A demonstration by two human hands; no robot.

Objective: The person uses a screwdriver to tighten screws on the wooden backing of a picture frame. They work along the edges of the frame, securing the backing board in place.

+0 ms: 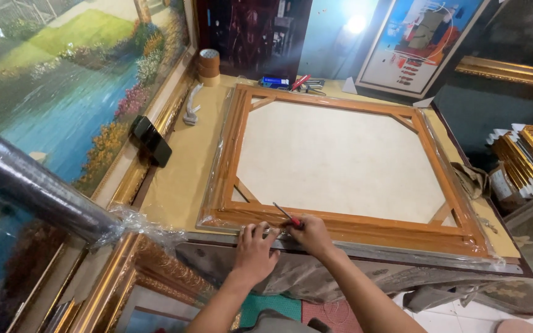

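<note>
1. Head view — the person's two bare forearms came up from the bottom edge and met at the near rail of a wooden stretcher frame (340, 225) that lay back-side up on a table covered with tan paper (177, 185).
2. The left hand (255, 250) lay palm down, fingers spread and pressed flat on the frame's near edge, just beside the right hand.
3. The right hand (308, 234) was curled closed around a red-handled cutter (289, 217), whose thin blade pointed up and to the left over the near rail.
4. The frame was wrapped in clear plastic film that showed as a glossy skin along its rails; the pale canvas back (334, 157) filled the middle, with diagonal braces across the corners.
5. A metal straightedge (402, 254) ran along the table's near edge, just below the frame.
6. At the left, a roll of clear stretch film (32, 185) jutted in from the edge, its loose end crumpled near the frame's near-left corner.
7. A large landscape painting in a gilt frame (57, 98) leaned along the table's left side — a black phone (151, 140) rested against its lower rail.
8. Rolls of brown tape (209, 66) stood stacked at the far-left corner of the table.
9. At the right, gold frame mouldings (525, 157) stood bundled together, well apart from the hands.
</note>
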